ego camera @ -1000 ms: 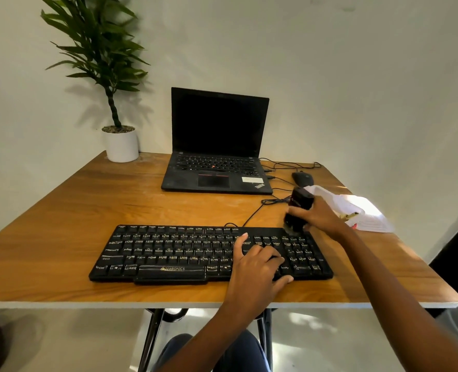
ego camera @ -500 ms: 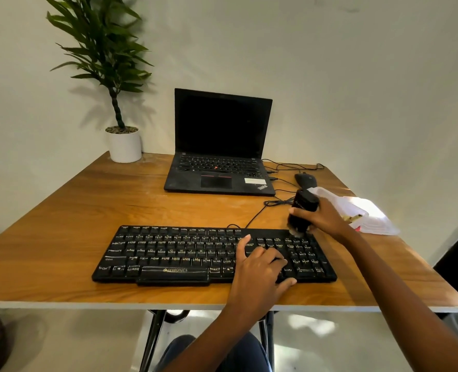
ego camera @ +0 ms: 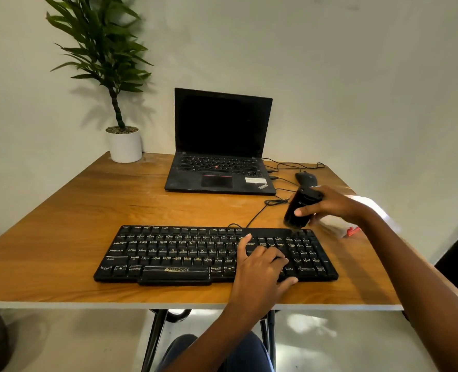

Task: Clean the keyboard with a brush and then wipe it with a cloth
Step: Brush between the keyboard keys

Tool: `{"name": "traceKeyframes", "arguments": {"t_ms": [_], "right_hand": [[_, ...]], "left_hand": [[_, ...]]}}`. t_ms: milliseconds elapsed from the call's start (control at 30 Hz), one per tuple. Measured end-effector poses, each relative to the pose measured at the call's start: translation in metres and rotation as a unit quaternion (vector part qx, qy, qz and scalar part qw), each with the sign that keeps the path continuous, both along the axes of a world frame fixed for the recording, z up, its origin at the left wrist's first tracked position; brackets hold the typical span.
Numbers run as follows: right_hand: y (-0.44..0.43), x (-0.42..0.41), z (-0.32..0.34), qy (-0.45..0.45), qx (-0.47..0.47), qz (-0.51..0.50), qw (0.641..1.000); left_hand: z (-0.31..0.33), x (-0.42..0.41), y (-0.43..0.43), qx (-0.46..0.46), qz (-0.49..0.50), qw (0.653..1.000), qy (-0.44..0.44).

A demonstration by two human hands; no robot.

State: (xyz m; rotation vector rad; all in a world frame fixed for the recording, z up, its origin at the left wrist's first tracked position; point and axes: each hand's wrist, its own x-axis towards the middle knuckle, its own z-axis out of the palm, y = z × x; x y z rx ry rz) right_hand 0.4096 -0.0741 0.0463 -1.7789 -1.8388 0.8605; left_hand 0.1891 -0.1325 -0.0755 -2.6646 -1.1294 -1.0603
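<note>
Gripping brush (ego camera: 301,209) at keyboard (ego camera: 182,251) corner

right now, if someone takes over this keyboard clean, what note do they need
Left hand rests on the right-hand keys of the keyboard, steadying it.
Right hand holds the black brush tilted over the keyboard's far right corner; contact unclear.
A white cloth-like thing lies on the table beyond that hand.
Done: brush in hand.
Left: finish brushing, then wipe with the cloth.
</note>
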Motion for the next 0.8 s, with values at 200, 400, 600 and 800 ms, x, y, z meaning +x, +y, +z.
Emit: {"name": "traceKeyframes", "arguments": {"t_ms": [200,400,600,800], "right_hand": [[0.0051,0.0088,0.0047,-0.057,-0.011,-0.008,0.998],[0.0069,0.0065,-0.0046,-0.006,-0.012,0.007,1.0],[0.0023,0.0091,0.0028,0.012,-0.089,0.048,0.995],[0.0058,0.0085,0.0043,0.006,-0.102,0.045,0.994]], "left_hand": [[0.0003,-0.0005,-0.0007,-0.002,-0.001,1.0,0.001],[0.0,-0.0009,-0.0014,-0.006,-0.002,1.0,0.005],[0.0016,-0.0006,-0.001,-0.003,0.001,1.0,0.003],[0.0011,-0.0005,-0.0012,-0.004,0.002,1.0,0.007]]}}
